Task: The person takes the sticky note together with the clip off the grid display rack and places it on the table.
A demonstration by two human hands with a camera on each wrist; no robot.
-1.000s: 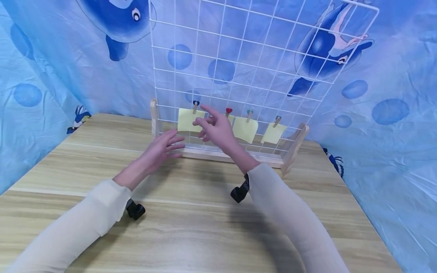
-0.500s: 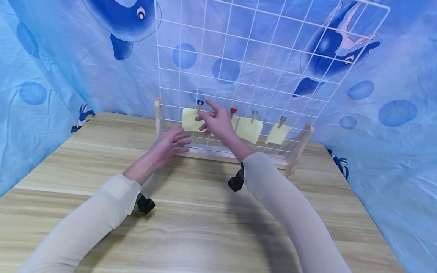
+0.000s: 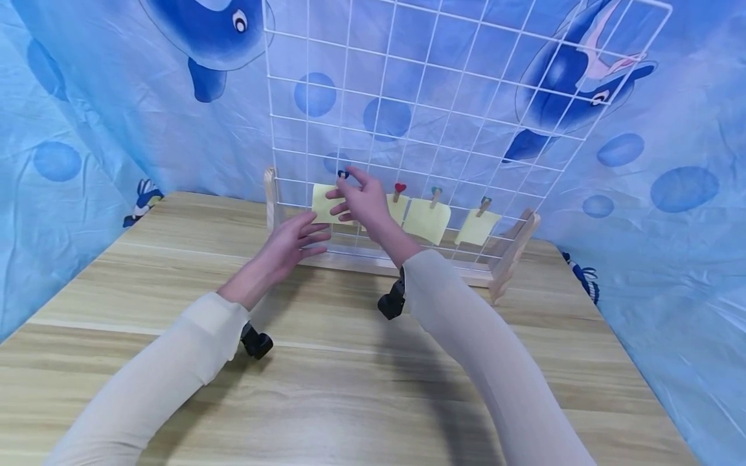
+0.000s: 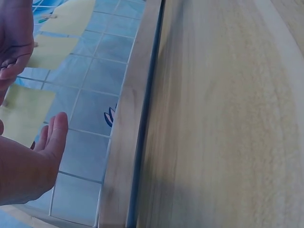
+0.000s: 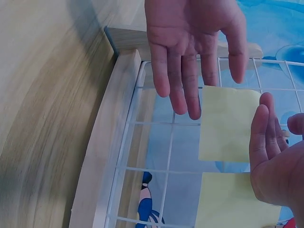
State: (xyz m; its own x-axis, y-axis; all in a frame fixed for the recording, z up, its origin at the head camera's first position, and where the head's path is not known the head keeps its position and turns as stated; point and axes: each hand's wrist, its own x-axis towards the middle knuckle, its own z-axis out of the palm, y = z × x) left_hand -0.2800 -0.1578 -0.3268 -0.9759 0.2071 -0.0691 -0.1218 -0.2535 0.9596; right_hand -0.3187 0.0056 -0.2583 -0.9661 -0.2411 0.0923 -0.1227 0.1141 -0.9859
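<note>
A yellow paper note hangs at the left of a white wire grid, under a clothespin with a dark blue heart. My right hand is raised at this clothespin, thumb and forefinger apart on either side of it and the other fingers across the note. My left hand reaches in from the left, fingers extended, index fingertip right at the note's lower left corner. In the right wrist view, the left palm faces the camera beside the note, and the right hand overlaps its edge.
Further right hang more notes: one under a red-heart clothespin, one under a teal-heart clothespin and one under a dark-green clothespin. A wooden base holds the grid on the wood-grain table. Blue printed cloth surrounds it.
My right hand has shifted slightly left and closer to the blue-heart clothespin. My left hand has edged right toward the note's lower corner. The head view has shifted a little.
</note>
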